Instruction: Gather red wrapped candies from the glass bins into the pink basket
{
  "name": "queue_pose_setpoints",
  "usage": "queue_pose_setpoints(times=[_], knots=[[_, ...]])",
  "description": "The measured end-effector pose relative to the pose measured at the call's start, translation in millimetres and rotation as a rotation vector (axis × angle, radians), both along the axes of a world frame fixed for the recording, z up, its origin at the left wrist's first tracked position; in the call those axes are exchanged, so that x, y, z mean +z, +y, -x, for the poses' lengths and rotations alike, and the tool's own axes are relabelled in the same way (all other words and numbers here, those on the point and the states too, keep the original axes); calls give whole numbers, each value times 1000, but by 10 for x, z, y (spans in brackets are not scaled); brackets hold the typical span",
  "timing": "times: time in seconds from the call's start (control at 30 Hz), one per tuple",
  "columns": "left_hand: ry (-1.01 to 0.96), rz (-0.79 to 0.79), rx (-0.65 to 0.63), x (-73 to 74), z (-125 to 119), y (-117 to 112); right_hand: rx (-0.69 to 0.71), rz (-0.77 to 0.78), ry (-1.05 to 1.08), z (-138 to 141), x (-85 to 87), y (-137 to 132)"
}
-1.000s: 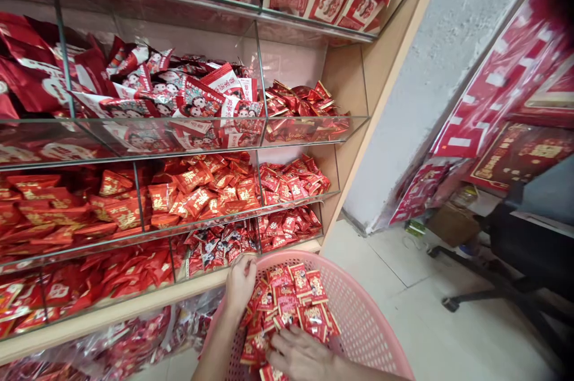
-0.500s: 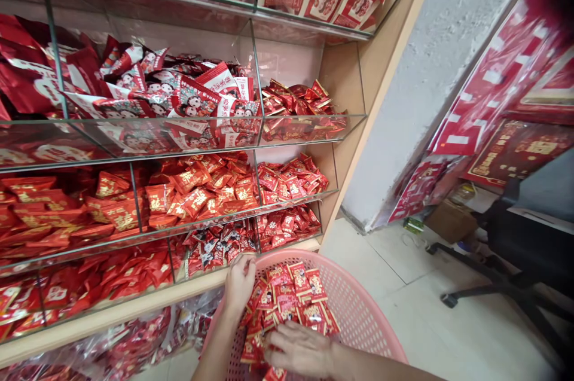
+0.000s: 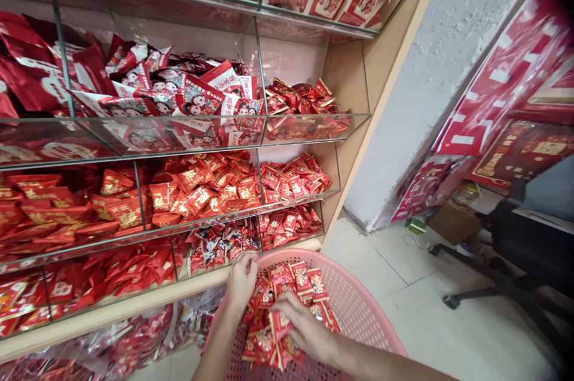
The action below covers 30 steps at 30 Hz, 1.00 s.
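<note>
In the basket (image 3: 368, 306) lie the packets (image 3: 317, 283), the right hand (image 3: 305, 324) closed loosely on a few not yet lifted out, the left hand (image 3: 243, 278) curled at the rim (image 3: 309, 254), its hold unclear.

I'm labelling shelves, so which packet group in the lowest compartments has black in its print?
The group second from the right, above your left hand: it mixes red with black and white; neighbouring groups show no such black.

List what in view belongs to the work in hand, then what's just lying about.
In the work:
- pink basket, left hand at its rim
- red packets inside, right hand on them

Seemingly just about:
- black chair
- cardboard box on the floor
</note>
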State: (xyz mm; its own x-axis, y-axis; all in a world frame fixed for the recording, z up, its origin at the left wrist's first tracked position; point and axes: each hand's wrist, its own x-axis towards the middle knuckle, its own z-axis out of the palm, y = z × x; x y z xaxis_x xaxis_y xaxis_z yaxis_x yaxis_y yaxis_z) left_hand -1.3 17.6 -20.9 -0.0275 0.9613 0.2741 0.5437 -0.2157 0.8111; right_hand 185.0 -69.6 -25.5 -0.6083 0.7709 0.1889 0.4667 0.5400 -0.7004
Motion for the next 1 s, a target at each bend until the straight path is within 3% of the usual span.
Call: queue_pose_setpoints(times=[0.13,0.2,0.27,0.5,0.63,0.73,0.87,1.0], knots=[[9,-6,3,-3,0,-1,-582,179,267,-2,-278,-40],[3,-4,1,-7,1,-4,-719,230,312,18,-411,-54],[3,-6,0,-14,3,-5,-756,271,347,71,-467,-64],[13,-14,0,-17,4,6,-666,308,405,293,-311,-91],[3,-16,-7,-4,-2,-1,-484,103,141,174,-215,-127],[-6,-22,-10,2,-5,-6,-311,48,-107,60,-161,-159],[-7,-16,-7,10,-6,-9,-303,14,-291,25,-178,-140],[11,-12,-10,13,1,-8,-291,-130,-465,47,-235,-115]])
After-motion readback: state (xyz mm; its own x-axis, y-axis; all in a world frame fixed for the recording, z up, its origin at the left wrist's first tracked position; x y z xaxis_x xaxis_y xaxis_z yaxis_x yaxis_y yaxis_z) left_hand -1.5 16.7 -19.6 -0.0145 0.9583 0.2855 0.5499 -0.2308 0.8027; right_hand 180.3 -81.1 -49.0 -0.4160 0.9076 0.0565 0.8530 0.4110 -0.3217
